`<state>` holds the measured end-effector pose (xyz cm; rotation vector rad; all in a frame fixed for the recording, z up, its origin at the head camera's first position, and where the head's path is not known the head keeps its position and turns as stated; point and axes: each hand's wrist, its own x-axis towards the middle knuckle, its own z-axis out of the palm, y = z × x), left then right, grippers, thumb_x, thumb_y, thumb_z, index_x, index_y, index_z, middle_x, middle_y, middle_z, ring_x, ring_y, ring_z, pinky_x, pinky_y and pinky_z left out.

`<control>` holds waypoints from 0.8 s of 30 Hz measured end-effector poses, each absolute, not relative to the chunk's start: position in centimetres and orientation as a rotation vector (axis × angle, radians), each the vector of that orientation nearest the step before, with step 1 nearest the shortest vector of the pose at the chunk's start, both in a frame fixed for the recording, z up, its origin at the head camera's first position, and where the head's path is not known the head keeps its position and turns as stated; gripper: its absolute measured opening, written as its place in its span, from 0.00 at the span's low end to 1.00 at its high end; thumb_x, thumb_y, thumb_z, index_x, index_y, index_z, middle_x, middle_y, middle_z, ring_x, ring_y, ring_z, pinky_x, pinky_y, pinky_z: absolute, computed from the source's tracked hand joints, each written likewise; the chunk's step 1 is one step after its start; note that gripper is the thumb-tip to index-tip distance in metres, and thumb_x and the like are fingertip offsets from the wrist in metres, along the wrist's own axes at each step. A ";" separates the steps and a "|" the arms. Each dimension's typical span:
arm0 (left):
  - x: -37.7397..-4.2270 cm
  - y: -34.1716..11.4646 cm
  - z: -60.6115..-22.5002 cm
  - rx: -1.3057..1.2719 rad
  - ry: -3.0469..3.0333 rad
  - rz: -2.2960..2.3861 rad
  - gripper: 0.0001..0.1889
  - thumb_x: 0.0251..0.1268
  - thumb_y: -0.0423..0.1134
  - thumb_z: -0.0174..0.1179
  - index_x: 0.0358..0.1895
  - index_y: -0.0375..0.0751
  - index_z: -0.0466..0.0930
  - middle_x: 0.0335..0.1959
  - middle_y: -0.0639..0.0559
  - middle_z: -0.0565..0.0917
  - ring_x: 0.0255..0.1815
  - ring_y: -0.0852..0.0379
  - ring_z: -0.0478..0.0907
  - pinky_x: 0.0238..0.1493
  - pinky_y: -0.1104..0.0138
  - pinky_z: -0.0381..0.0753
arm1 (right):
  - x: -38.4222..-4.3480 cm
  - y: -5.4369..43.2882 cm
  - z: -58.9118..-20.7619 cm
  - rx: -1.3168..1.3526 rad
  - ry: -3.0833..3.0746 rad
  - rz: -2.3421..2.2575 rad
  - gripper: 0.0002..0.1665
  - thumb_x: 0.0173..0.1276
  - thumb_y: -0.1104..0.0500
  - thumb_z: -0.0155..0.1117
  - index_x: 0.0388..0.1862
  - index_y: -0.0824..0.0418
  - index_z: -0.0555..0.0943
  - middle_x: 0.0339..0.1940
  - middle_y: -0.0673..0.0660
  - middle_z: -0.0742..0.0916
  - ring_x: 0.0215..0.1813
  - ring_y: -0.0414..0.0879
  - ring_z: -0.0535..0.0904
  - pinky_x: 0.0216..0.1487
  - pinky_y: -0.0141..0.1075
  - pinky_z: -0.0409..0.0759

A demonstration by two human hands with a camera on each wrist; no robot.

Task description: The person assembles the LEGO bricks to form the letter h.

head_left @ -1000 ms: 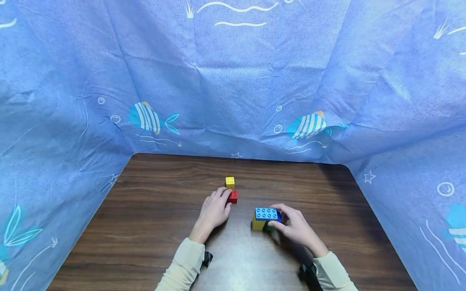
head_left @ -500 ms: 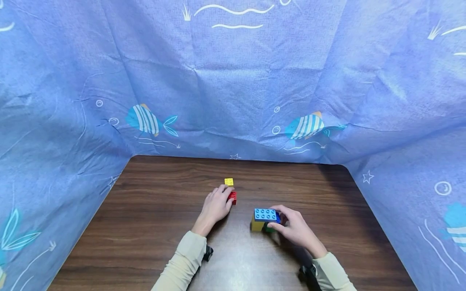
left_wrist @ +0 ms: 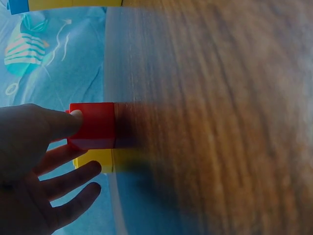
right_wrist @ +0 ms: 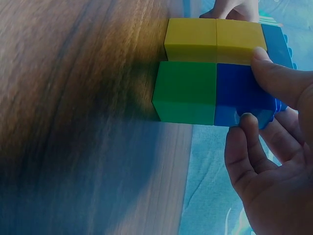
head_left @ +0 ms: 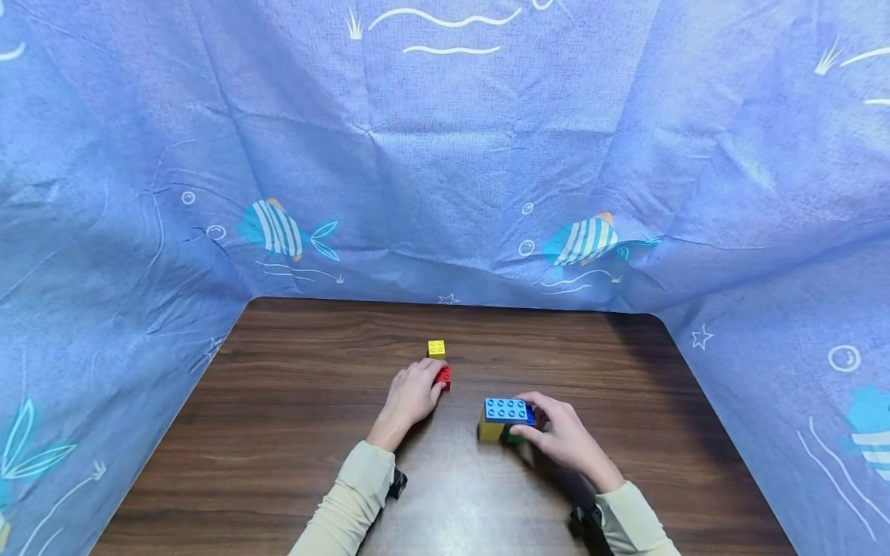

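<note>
Now the left hand (head_left: 410, 395) pinches the red brick (left_wrist: 93, 125), the right hand (head_left: 565, 434) grips the stack (right_wrist: 218, 73); light, even pressure should suit both.

Rear loose brick (head_left: 436, 346): uniform yellow.
Front loose brick (left_wrist: 93, 128): uniform red.
Stacked bricks (right_wrist: 186, 92): two yellow, one green, one dark blue; top brick (head_left: 506, 408) a lighter blue.
Tabletop (head_left: 313, 340): dark brown, streaked wood-grain pattern.
Backdrop cloth (head_left: 445, 177): blue, printed with fish (head_left: 278, 228) in turquoise, white stripes and orange; white wavy, ringed and starred line-work.
Sleeves (head_left: 353, 480): plain cream.
Wrist cameras (head_left: 398, 484): black.
</note>
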<state>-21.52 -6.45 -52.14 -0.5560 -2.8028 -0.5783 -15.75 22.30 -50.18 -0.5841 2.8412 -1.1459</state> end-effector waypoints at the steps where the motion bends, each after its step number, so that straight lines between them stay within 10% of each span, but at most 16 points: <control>1: -21.5 -6.4 -52.1 -0.555 -2.804 -0.580 0.16 0.67 0.38 0.66 0.56 0.45 0.82 0.53 0.48 0.85 0.50 0.45 0.83 0.47 0.51 0.81 | -15.7 22.3 -50.2 -0.583 2.842 -1.144 0.24 0.62 0.52 0.77 0.56 0.49 0.81 0.40 0.45 0.86 0.34 0.36 0.76 0.34 0.30 0.76; 24: -21.2 -6.6 -51.9 -0.573 -2.830 -0.633 0.15 0.71 0.39 0.62 0.58 0.44 0.81 0.54 0.48 0.84 0.55 0.46 0.83 0.51 0.50 0.81 | -15.8 22.1 -50.3 -0.591 2.848 -1.147 0.23 0.62 0.53 0.77 0.55 0.51 0.82 0.39 0.46 0.86 0.34 0.36 0.75 0.34 0.30 0.76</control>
